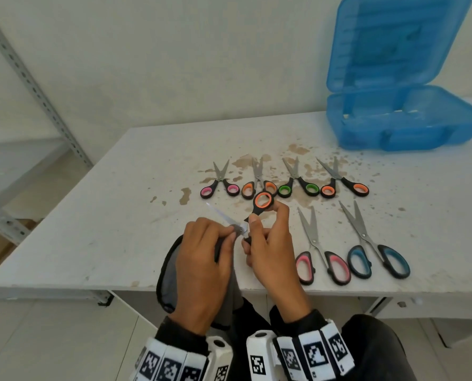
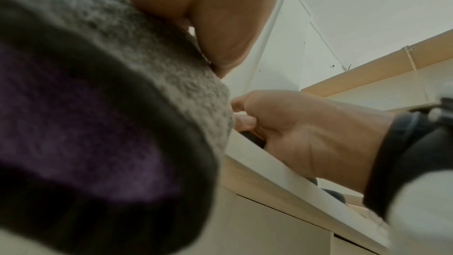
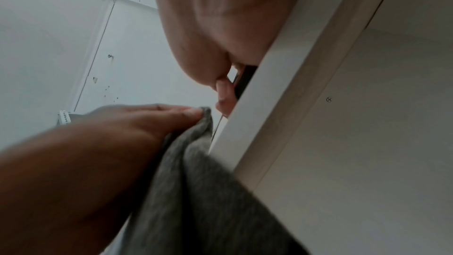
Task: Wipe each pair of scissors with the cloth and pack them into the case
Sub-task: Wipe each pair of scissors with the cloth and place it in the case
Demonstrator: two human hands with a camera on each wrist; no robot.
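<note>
Behind the scissors (image 1: 284, 185), the open blue case (image 1: 410, 125) sits on the table (image 1: 91, 229).

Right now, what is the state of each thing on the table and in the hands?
Blue case: lid open, no scissors visible inside.
Orange-handled scissors: held, blades open, being wiped.
Grey cloth: pinched on one blade.
Six scissors on the table: lying flat, blades open.
Left hand: grips cloth.
Right hand: grips scissors handle.
</note>
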